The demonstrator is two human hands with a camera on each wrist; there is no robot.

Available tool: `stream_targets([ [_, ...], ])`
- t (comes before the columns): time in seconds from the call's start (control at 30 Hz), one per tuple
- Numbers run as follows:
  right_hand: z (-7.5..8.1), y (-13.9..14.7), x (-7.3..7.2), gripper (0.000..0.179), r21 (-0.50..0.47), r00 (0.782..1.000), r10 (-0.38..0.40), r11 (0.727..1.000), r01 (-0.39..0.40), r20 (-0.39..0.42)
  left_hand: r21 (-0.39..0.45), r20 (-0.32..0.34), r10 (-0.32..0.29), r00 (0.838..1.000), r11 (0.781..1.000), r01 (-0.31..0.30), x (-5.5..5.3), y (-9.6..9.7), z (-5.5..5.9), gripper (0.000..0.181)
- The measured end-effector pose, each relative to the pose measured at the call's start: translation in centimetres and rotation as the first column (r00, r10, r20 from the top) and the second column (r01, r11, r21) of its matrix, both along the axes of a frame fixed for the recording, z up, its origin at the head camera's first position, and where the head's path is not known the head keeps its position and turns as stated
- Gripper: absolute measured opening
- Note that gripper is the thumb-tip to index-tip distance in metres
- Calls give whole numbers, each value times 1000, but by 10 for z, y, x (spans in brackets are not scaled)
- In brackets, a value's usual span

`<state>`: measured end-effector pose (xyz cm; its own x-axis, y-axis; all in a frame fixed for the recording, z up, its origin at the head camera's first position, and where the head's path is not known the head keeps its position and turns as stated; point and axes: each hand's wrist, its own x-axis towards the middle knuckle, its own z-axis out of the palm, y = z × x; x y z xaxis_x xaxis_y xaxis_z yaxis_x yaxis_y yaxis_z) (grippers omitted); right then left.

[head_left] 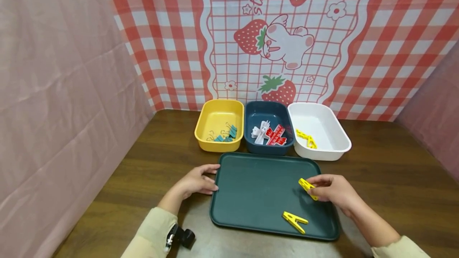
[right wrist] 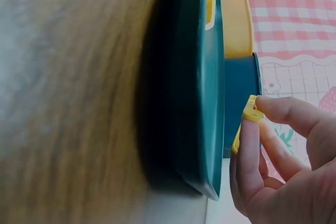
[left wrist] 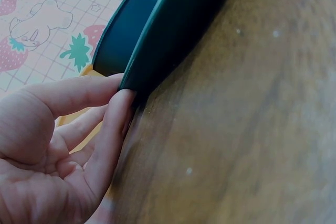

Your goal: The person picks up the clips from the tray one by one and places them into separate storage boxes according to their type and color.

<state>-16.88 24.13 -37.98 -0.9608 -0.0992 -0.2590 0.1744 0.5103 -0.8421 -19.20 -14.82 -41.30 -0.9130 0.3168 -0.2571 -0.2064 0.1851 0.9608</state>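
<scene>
In the head view my right hand [head_left: 335, 192] pinches a yellow clothespin [head_left: 307, 188] above the right part of a dark green tray [head_left: 261, 186]. The right wrist view shows this clothespin [right wrist: 252, 113] between thumb and fingers, clear of the tray rim [right wrist: 202, 103]. Another yellow clothespin [head_left: 295, 222] lies on the tray near its front edge. My left hand [head_left: 195, 180] touches the tray's left edge with its fingertips, fingers fairly straight. Up close in the left wrist view, the fingertips [left wrist: 122, 93] meet the rim; the other fingers are partly hidden.
Behind the tray stand a yellow bin [head_left: 219, 145] with teal binder clips [head_left: 229, 133], a dark blue bin [head_left: 267, 149] with white and red clips [head_left: 275, 135], and a white bin [head_left: 324, 154] holding yellow clothespins [head_left: 306, 138]. A checked cloth [head_left: 172, 51] hangs behind them.
</scene>
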Motion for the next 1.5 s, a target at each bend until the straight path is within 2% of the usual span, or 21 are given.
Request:
stream_targets([
  [0.47,1,-2,-10,37,-47,999,-45,998,44,-9,2,2,-4,1000,1000,4,-2,1,-2,65],
  [0.87,8,0,-25,39,-42,995,-36,999,32,-94,6,5,-4,1000,1000,4,-3,0,-1,66],
  [1.03,9,0,-33,42,-34,992,-66,997,62,-110,-1,8,1,1000,1000,-1,-2,-1,-1,66],
  [1.27,14,3,-44,44,-19,979,-105,994,103,-175,-6,8,-1,1000,1000,1,-2,-1,0,66],
  [1.5,18,8,-53,49,22,973,-146,988,152,-181,-8,13,-2,1000,1000,2,-2,-1,1,65],
])
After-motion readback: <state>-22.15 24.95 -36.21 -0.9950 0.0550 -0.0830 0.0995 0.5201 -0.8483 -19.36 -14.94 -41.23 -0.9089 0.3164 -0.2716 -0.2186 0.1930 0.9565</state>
